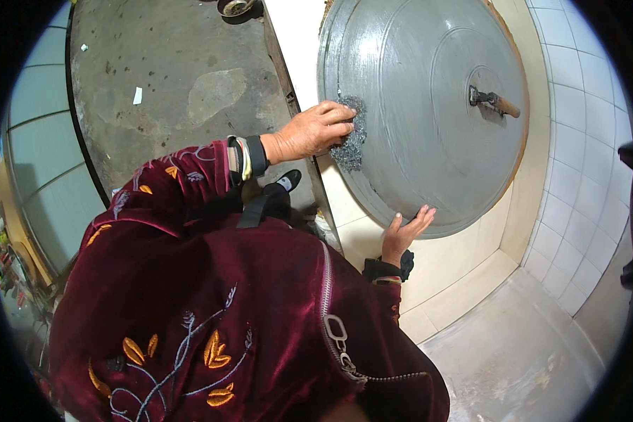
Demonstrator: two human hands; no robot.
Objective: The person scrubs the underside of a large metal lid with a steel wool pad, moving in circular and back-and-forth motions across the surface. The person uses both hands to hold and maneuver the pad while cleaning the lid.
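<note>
The person's maroon embroidered jacket (260, 288) filled the lower view. Beyond it, the right hand (402, 238) was open, thumb apart from the fingers, touching the near rim of a large round grey lid (422, 126). Farther up, the left hand (309, 132) gripped a scouring pad of metal wool (354, 144) under curled fingers, against the lid's left edge. The lid lay on a pale tiled counter (443, 281), its wood-ended handle (496, 103) right of centre. White tiles (566, 148) lined the wall behind; a dark pan (240, 14) sat at the top edge.
</note>
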